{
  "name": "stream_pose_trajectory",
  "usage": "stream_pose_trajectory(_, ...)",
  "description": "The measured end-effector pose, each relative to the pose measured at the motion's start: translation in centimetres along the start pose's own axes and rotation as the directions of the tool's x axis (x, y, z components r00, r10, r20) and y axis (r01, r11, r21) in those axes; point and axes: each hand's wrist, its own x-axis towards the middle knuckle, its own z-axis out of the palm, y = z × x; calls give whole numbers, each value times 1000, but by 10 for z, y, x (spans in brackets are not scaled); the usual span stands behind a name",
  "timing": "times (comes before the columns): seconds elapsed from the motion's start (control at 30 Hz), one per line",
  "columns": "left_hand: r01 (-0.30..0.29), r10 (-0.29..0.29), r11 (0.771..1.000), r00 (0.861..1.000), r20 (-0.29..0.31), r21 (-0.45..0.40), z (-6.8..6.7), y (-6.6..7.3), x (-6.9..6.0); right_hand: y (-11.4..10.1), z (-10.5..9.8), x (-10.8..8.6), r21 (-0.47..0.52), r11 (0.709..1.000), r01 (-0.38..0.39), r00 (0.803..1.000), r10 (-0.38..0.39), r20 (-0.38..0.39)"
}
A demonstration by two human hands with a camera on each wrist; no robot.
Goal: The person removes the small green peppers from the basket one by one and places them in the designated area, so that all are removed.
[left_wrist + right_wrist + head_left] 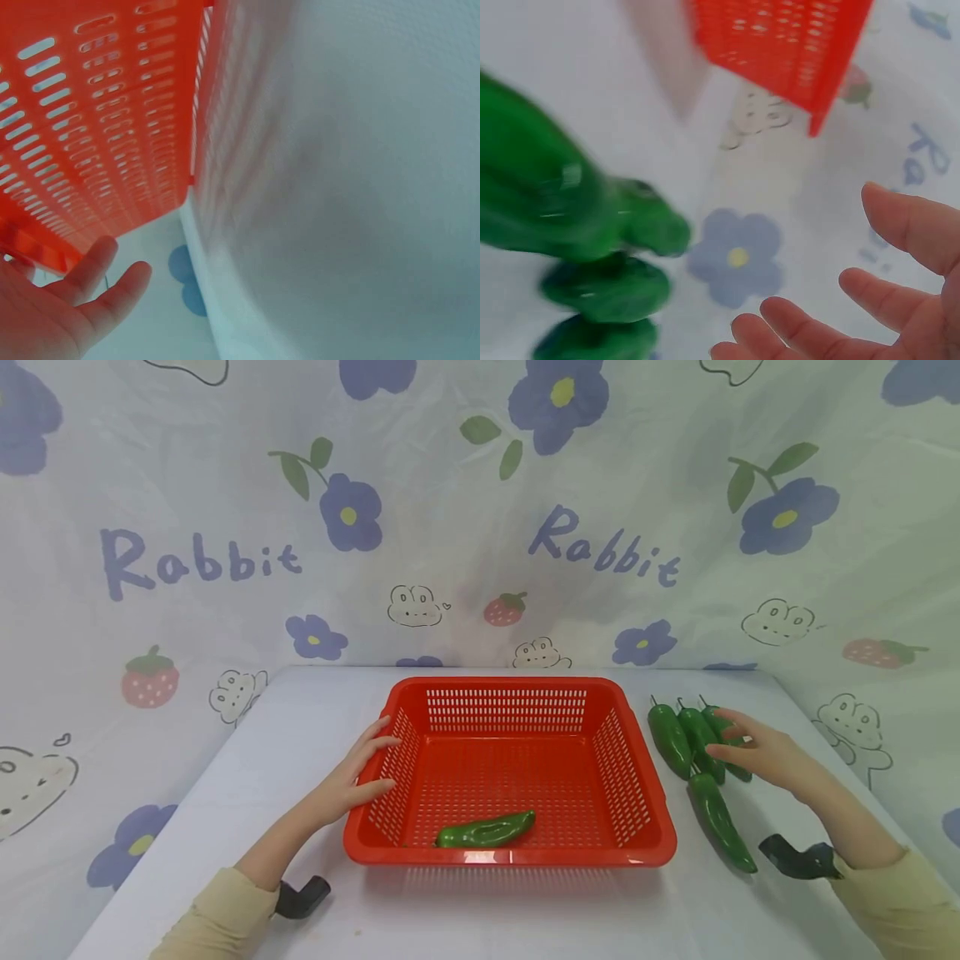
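Observation:
A red plastic basket [510, 857] with slotted walls stands mid-table, and one green pepper [487, 831] lies inside near its front wall. My left hand [352, 781] rests on the basket's left rim, fingers spread and fairly straight; in the left wrist view the hand [67, 307] is beside the slotted wall. Right of the basket, several green peppers [670, 739] lie on the table, with one nearer pepper [720, 822] set at a slant. Above the far-right ones hovers my right hand [765, 756], fingers parted, holding nothing. The right wrist view shows the hand [885, 300] apart from the blurred peppers [547, 180].
A white cloth covers the table [300, 735]. Behind it hangs a curtain [450, 527] printed with flowers, rabbits and strawberries. Black wrist-worn devices are at the left wrist [300, 897] and the right wrist [798, 860].

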Motion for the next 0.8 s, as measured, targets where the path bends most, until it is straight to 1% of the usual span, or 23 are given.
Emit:
stream_pose_trajectory(0.1,-5,5,1000,1000,-2,1,0,-1,0,-15,-7,4,-4,1000,30,1000,-30,-11)
stream_pose_trajectory(0.23,-6,6,1000,1000,-3,4,1,-2,1,-38,-14,7,17,996,84,996,-83,-21)
stream_pose_trajectory(0.33,-2,2,1000,1000,-3,7,1,-1,1,-56,-17,9,36,990,135,991,-134,-28)
stream_pose_trajectory(0.53,-1,1,1000,1000,1,19,0,-1,1,-88,-19,11,68,970,231,973,-230,-26)
stream_pose_trajectory(0.63,6,-6,1000,1000,-1,15,1,0,1,-103,-16,15,99,960,262,965,-263,-5)
stream_pose_trajectory(0.8,6,-6,1000,1000,-1,14,0,1,1,-128,-6,25,149,942,300,948,-312,60)
